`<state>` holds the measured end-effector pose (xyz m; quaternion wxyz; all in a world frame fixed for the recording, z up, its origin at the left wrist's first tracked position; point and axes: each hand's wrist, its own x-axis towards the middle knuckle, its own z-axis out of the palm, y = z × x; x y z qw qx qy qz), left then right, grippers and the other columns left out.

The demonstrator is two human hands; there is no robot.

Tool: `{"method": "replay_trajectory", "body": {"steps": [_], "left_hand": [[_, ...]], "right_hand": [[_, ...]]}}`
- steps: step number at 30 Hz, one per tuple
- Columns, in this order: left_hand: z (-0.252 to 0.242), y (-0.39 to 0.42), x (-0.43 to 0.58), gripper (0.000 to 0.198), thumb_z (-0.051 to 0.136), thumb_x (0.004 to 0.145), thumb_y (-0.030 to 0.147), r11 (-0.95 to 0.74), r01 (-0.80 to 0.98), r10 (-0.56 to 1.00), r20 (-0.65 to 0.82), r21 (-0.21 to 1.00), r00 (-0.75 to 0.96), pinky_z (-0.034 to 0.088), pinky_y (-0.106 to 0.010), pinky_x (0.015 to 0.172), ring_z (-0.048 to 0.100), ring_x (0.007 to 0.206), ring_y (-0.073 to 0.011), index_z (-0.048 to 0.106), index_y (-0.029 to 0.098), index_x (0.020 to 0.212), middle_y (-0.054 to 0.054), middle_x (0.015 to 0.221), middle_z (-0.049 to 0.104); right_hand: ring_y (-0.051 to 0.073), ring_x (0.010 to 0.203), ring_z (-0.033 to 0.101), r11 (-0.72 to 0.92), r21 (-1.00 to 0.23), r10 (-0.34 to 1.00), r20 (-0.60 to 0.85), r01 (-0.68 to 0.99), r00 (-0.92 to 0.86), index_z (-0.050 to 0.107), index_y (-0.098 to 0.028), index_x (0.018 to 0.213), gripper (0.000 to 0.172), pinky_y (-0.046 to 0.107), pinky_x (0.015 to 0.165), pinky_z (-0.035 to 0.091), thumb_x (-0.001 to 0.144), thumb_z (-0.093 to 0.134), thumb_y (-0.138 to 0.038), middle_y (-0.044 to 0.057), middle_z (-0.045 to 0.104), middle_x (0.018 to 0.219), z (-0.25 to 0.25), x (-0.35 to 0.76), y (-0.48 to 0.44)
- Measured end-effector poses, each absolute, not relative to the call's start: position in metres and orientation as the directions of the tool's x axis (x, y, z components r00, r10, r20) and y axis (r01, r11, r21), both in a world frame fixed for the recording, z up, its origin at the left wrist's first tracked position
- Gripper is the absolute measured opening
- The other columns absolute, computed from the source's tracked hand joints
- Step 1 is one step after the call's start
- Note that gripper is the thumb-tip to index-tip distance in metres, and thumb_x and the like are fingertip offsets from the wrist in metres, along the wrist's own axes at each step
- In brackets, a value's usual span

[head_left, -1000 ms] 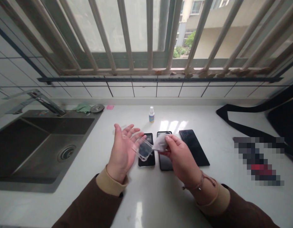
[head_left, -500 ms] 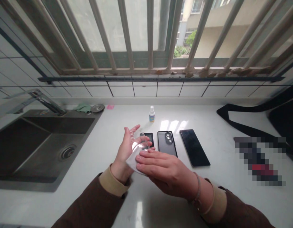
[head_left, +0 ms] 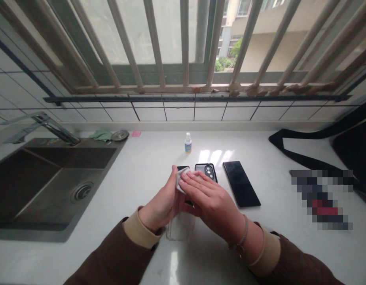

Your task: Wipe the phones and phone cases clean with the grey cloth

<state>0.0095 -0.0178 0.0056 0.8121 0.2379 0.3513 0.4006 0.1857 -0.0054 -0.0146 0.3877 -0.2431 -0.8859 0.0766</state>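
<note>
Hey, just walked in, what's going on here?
A person holds a clear phone case in their left hand while their right hand presses a white cloth against it. Beyond the hands, on the white counter, lie a black phone showing its rear cameras, a face-up black phone, and a partly hidden phone. A small bottle stands behind them.

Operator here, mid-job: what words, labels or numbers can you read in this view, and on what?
Nothing in this view is legible.
Small white-capped bottle: has a label, but its print is too small to read.
Pink slip: no readable marks.
Phone in a black case: no readable lettering.
Dark phone: no readable lettering.
Pixelated patch: blurred out, unreadable.
</note>
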Motion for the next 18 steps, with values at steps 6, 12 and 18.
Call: {"method": "replay_trajectory", "body": {"steps": [6,12,18], "left_hand": [[0.007,-0.017,0.012,0.072,0.032,0.109,0.072,0.507,-0.464,0.852,-0.341,0.726,0.397,0.066,-0.039,0.072,0.076,0.091,-0.0268,0.071,0.016,0.134,-0.021,0.115,0.079],[0.014,-0.008,0.01,0.05,0.04,0.114,0.054,0.303,-0.664,0.9,-0.435,0.683,-0.037,0.066,-0.037,0.075,0.079,0.085,-0.0248,0.066,0.015,0.131,-0.018,0.102,0.079],[0.017,-0.002,0.001,0.053,0.039,0.112,0.058,0.216,-0.695,0.861,-0.469,0.686,-0.196,0.067,-0.042,0.071,0.08,0.076,-0.0264,0.063,0.016,0.135,-0.015,0.096,0.08]], "right_hand": [[0.029,0.142,0.067,0.815,-0.331,0.568,0.621,0.476,-0.541,0.066,-0.01,0.145,0.044,0.055,0.124,0.053,0.104,0.054,-0.004,0.019,0.071,0.148,-0.02,0.187,-0.001],[0.025,0.135,0.072,0.878,-0.322,0.478,0.621,0.354,-0.621,0.071,-0.011,0.13,0.031,0.048,0.123,0.054,0.106,0.051,-0.007,0.018,0.077,0.14,-0.013,0.183,-0.005],[0.022,0.129,0.076,0.938,-0.303,0.336,0.668,0.169,-0.665,0.073,-0.012,0.123,0.026,0.039,0.122,0.054,0.103,0.057,-0.011,0.014,0.08,0.136,0.001,0.183,-0.013]]}}
